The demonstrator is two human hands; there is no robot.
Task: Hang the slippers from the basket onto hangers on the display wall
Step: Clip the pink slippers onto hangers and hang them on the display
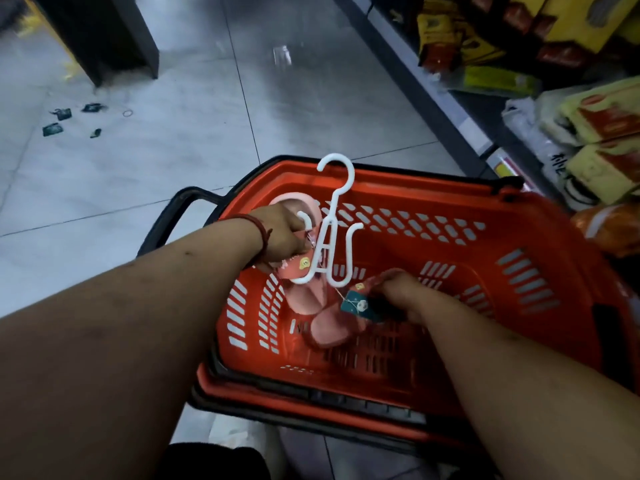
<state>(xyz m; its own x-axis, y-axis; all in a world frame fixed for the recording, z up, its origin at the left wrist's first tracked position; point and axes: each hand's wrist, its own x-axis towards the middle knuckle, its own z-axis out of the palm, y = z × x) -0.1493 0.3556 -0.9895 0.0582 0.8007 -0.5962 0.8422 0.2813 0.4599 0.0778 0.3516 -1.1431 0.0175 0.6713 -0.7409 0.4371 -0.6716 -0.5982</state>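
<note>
A red plastic basket (pixel 450 209) stands on the floor in front of me. My left hand (pixel 280 233) grips a pink slipper (pixel 294 268) together with a white plastic hanger (pixel 334 223), whose hook points up over the basket's far rim. Lower in the basket lie more pink slippers (pixel 329 327). My right hand (pixel 405 296) reaches into the basket and holds another pink slipper (pixel 372 280) with a dark teal tag (pixel 360 308) on a string.
A shelf (pixel 450 109) with yellow and red packets runs along the right. Bags of goods (pixel 595 140) sit low on it beside the basket. A dark shelf base (pixel 100 39) stands at the upper left. Small dark scraps (pixel 62 116) lie on the grey tiled floor.
</note>
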